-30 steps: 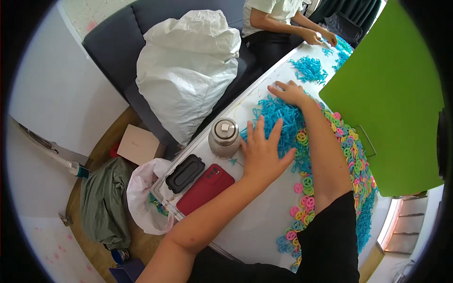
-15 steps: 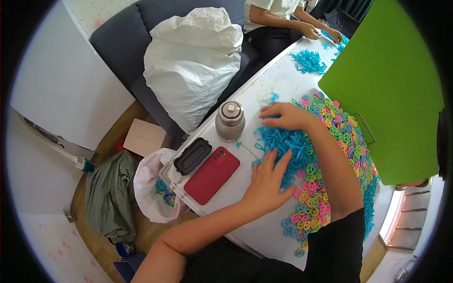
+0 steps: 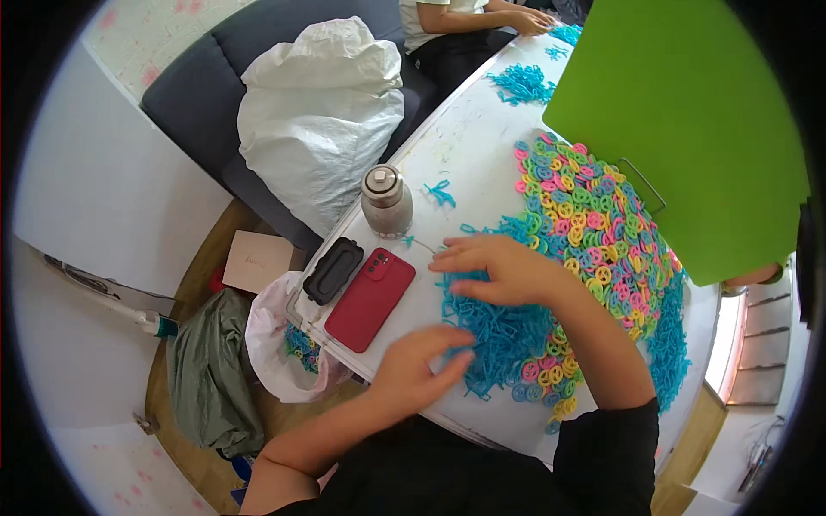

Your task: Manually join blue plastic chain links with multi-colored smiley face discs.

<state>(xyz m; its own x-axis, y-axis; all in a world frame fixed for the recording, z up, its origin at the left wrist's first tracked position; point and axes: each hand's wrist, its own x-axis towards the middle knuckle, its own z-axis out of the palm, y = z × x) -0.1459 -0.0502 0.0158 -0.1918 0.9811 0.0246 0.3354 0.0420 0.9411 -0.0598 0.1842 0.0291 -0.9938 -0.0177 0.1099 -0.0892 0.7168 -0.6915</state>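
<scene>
While our right hand (image 3: 503, 268) lies flat with fingers spread on the heap of blue plastic strands (image 3: 499, 331), our left hand (image 3: 422, 365) rests open at the heap's near edge, fingertips just touching it; neither hand grips anything. The strands sit on the white table (image 3: 465, 155) between our hands, running into a wide spread of pink, yellow and blue rings (image 3: 594, 232) beside a green board (image 3: 680, 129). We judge the sorting partly done: blue strands are gathered, yet many rings remain mixed in. To the left lie a red phone (image 3: 368, 298), a black case (image 3: 333, 270) and a metal jar (image 3: 385, 202). Farther off, another person (image 3: 447, 17) works by a second blue pile (image 3: 522, 83).
</scene>
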